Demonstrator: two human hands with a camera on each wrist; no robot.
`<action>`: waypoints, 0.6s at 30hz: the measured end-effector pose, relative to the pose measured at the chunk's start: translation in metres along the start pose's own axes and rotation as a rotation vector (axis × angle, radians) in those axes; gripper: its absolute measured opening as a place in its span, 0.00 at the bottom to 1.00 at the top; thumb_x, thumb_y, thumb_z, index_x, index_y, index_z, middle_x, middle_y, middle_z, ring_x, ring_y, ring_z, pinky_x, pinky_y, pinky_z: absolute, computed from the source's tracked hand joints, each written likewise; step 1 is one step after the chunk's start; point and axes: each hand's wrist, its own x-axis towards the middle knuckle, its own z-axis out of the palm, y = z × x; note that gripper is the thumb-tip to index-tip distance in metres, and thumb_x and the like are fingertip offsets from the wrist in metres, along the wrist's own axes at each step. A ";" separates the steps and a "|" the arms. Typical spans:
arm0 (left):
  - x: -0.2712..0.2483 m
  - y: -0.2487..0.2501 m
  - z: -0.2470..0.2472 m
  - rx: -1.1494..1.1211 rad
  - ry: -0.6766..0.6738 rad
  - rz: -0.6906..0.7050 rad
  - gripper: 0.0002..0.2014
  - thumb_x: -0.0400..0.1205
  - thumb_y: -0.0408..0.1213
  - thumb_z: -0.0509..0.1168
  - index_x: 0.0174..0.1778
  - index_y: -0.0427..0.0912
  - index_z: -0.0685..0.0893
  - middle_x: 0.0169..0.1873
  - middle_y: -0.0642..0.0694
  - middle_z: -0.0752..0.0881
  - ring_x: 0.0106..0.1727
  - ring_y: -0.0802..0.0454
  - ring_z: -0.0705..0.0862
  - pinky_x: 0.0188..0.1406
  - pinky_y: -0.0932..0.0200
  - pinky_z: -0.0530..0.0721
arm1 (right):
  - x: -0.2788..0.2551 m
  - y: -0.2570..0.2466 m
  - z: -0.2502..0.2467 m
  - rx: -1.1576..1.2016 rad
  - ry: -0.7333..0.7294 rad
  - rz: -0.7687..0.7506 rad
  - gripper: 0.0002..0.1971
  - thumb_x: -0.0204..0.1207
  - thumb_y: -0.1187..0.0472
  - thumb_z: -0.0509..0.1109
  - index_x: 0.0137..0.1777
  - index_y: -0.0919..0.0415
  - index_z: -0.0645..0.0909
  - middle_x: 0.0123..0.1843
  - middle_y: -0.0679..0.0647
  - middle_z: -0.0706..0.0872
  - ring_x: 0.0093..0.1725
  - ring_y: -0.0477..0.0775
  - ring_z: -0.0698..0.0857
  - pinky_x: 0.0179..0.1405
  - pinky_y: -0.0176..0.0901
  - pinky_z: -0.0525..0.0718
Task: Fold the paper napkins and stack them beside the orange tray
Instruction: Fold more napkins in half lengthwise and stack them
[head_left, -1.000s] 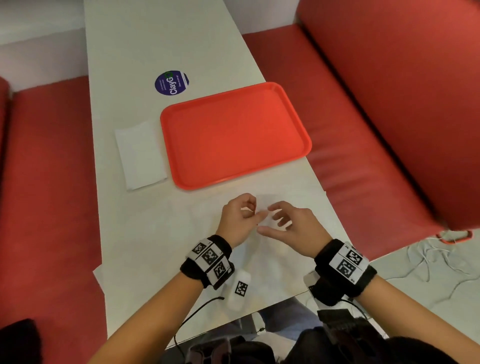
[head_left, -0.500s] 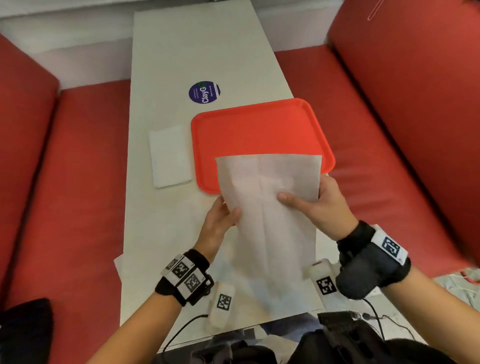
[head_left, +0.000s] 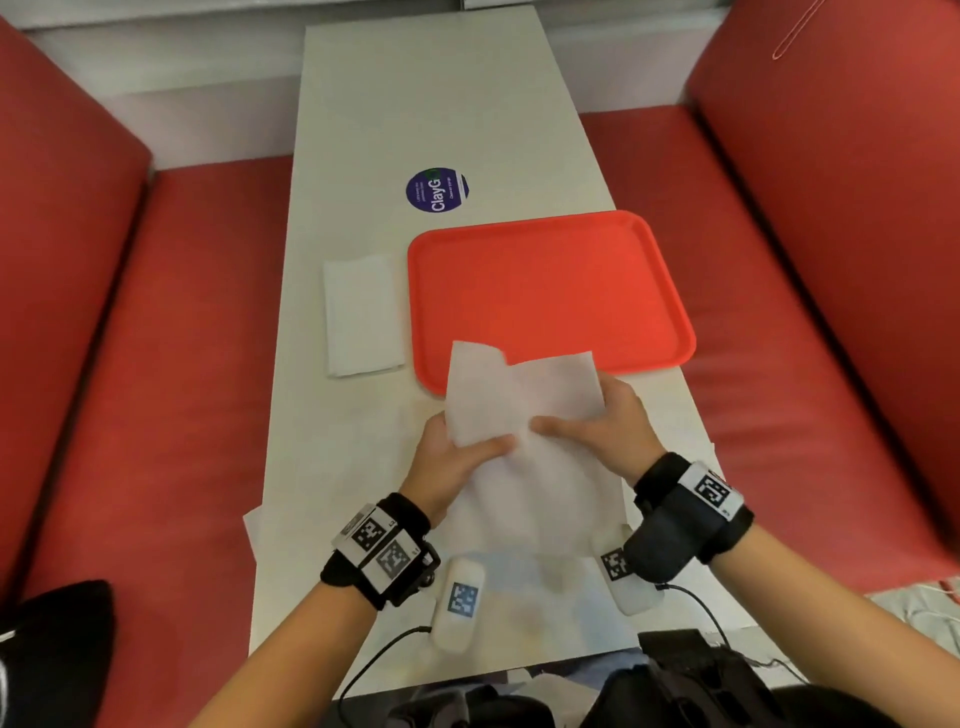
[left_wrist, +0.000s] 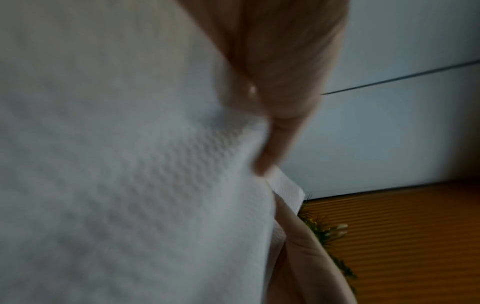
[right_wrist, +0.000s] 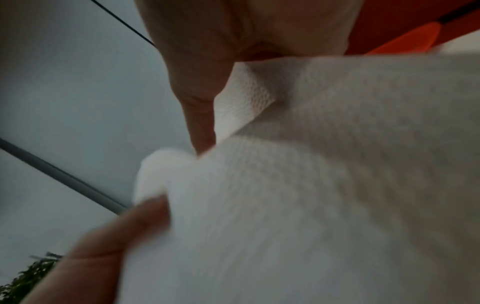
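Note:
A white paper napkin (head_left: 519, 410) hangs lifted above the table, its top edge over the near rim of the orange tray (head_left: 545, 291). My left hand (head_left: 457, 452) pinches its left side with the thumb on top. My right hand (head_left: 602, 421) grips the right side, thumb across the front. The wrist views show the embossed napkin (left_wrist: 130, 164) (right_wrist: 311, 185) close up, pinched between thumb and fingers. A folded napkin (head_left: 361, 314) lies flat just left of the tray.
The white table (head_left: 441, 104) is narrow, with red bench seats (head_left: 156, 364) on both sides. A round purple sticker (head_left: 437, 189) sits beyond the tray. More white paper (head_left: 260, 525) sticks out over the table's near left edge.
The napkin went from lying on the table to being lifted. Since half a second ago the hands have come closer together and the top left corner has bent.

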 end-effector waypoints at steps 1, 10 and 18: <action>0.003 -0.002 -0.004 0.029 0.038 -0.007 0.15 0.74 0.24 0.75 0.56 0.37 0.87 0.49 0.43 0.92 0.53 0.45 0.91 0.51 0.50 0.88 | 0.003 0.002 0.002 -0.004 -0.025 0.017 0.32 0.54 0.59 0.90 0.60 0.55 0.83 0.53 0.50 0.92 0.51 0.49 0.91 0.52 0.53 0.89; 0.020 -0.056 -0.041 0.521 0.237 -0.122 0.11 0.72 0.39 0.80 0.45 0.41 0.87 0.39 0.51 0.88 0.39 0.60 0.85 0.33 0.72 0.81 | 0.012 0.038 0.017 -0.375 -0.122 0.235 0.33 0.59 0.63 0.87 0.64 0.57 0.76 0.49 0.56 0.87 0.48 0.56 0.86 0.43 0.43 0.81; 0.012 -0.065 -0.046 0.477 0.188 -0.046 0.17 0.70 0.41 0.81 0.33 0.32 0.82 0.31 0.42 0.87 0.31 0.52 0.85 0.38 0.55 0.89 | 0.007 0.059 0.020 -0.380 -0.106 0.208 0.22 0.66 0.62 0.83 0.58 0.56 0.78 0.31 0.51 0.81 0.30 0.48 0.79 0.29 0.36 0.76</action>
